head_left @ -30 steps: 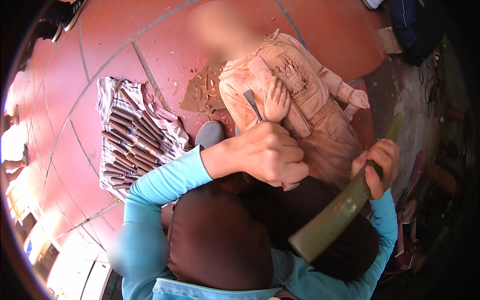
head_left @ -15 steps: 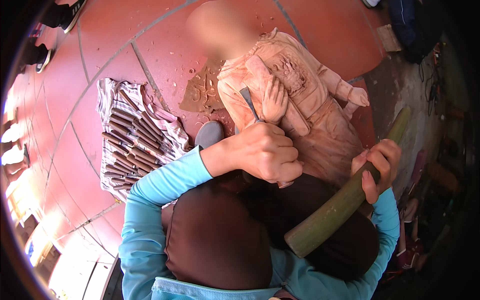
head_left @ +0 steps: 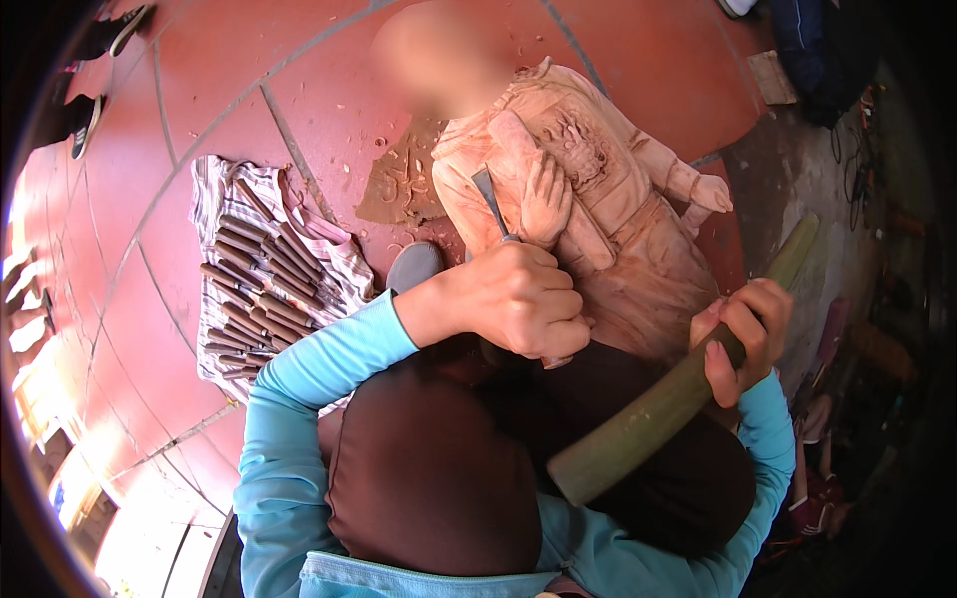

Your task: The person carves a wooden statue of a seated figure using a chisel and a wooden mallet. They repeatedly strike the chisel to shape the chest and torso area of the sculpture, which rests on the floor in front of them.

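My left hand (head_left: 523, 299) is wrapped round the handle of a chisel (head_left: 487, 196). Its flat metal blade points up and away over the chest and sleeve of a carved wooden figure (head_left: 638, 249); whether the edge touches the wood I cannot tell. The handle's butt shows below my fist. In my right hand (head_left: 743, 334) is a thick, greenish club-like mallet (head_left: 638, 434), gripped around its narrower part. The mallet's wide end points down and left over my lap, apart from the chisel. The figure lies on its back, its head blurred.
On the left, a striped cloth (head_left: 209, 189) bears several wooden-handled carving tools (head_left: 264, 289). Shavings lie on a brown sheet (head_left: 399, 184) and on the red tiles. A small block (head_left: 773, 78) and dark cables (head_left: 855, 164) are at the right. Other people's feet (head_left: 85, 125) show far left.
The mallet's wide end has swung slightly left and up toward my left hand. My left hand and the chisel have shifted a little to the left. Both grips stay the same.
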`<action>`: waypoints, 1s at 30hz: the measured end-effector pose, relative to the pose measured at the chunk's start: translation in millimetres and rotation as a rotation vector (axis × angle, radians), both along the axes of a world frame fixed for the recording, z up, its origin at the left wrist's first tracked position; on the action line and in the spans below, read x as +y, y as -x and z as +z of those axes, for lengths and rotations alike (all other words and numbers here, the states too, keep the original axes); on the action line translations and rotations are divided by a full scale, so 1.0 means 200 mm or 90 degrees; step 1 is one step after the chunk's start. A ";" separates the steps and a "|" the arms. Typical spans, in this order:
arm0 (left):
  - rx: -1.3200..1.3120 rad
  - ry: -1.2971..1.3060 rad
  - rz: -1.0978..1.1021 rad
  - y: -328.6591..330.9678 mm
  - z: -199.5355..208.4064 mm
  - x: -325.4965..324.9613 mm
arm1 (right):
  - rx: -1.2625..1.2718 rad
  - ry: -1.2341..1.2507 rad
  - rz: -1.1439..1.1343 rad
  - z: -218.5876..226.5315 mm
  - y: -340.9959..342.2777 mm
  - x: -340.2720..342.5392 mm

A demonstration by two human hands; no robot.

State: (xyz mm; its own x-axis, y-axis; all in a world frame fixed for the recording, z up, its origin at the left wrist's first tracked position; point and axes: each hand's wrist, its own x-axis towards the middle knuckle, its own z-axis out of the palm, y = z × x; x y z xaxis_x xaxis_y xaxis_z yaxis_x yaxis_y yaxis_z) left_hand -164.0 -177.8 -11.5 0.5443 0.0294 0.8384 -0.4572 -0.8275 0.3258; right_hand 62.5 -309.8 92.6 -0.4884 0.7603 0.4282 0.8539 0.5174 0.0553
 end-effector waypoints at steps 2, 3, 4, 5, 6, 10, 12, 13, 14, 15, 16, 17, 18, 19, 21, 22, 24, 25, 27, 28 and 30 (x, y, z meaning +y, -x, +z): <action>0.004 0.022 -0.013 0.01 0.03 0.02 | -0.023 -0.009 -0.007 0.01 0.01 0.02; 0.012 0.032 -0.011 0.01 0.02 0.05 | -0.043 -0.014 -0.016 0.02 0.02 0.03; 0.019 0.043 -0.010 0.01 0.01 0.09 | -0.078 -0.019 -0.032 0.02 0.04 0.04; 0.029 0.052 -0.007 0.02 0.00 0.12 | -0.110 -0.026 -0.046 0.02 0.04 0.06; 0.033 0.059 0.022 0.04 0.01 0.13 | -0.064 -0.037 -0.020 0.01 0.03 0.06; 0.006 -0.002 0.012 0.04 0.07 0.07 | 0.007 -0.030 0.012 -0.02 0.01 0.05; -0.006 0.035 -0.007 0.02 0.07 0.02 | -0.009 -0.005 -0.001 0.00 0.02 0.05; -0.021 0.062 -0.014 0.01 0.05 0.00 | -0.013 0.006 -0.008 0.01 0.03 0.05; -0.021 0.062 -0.015 0.00 0.05 0.01 | -0.017 0.014 -0.016 0.01 0.03 0.04; -0.021 0.062 -0.016 0.00 0.04 0.01 | 0.010 0.017 -0.010 0.02 0.03 0.03; -0.021 0.063 -0.018 -0.01 0.04 0.01 | 0.037 0.020 -0.005 0.02 0.03 0.03; -0.017 0.065 -0.021 -0.01 0.04 0.01 | 0.065 0.024 0.000 0.02 0.03 0.02; -0.013 0.068 -0.024 0.00 0.05 0.02 | 0.087 0.027 0.000 0.02 0.03 0.02; -0.009 0.071 -0.027 0.00 0.05 0.02 | 0.109 0.032 0.001 0.03 0.04 0.01; 0.008 0.076 -0.031 0.01 0.06 0.02 | 0.127 0.017 0.007 0.01 0.03 0.02; 0.017 0.079 -0.033 0.01 0.07 0.03 | 0.121 -0.003 0.012 -0.01 0.01 0.03; 0.021 0.066 -0.031 0.01 0.07 0.03 | 0.038 -0.015 -0.008 -0.01 0.00 0.04; 0.024 0.059 -0.030 0.00 0.07 0.03 | -0.037 -0.010 -0.033 0.01 0.00 0.04; 0.020 0.040 -0.036 0.00 0.05 0.03 | -0.086 -0.021 -0.033 0.01 -0.01 0.04; 0.018 0.030 -0.039 0.00 0.04 0.02 | -0.062 -0.034 -0.009 0.00 -0.03 0.03; 0.019 0.017 -0.027 0.00 0.01 0.01 | -0.039 -0.050 0.024 -0.01 -0.04 0.03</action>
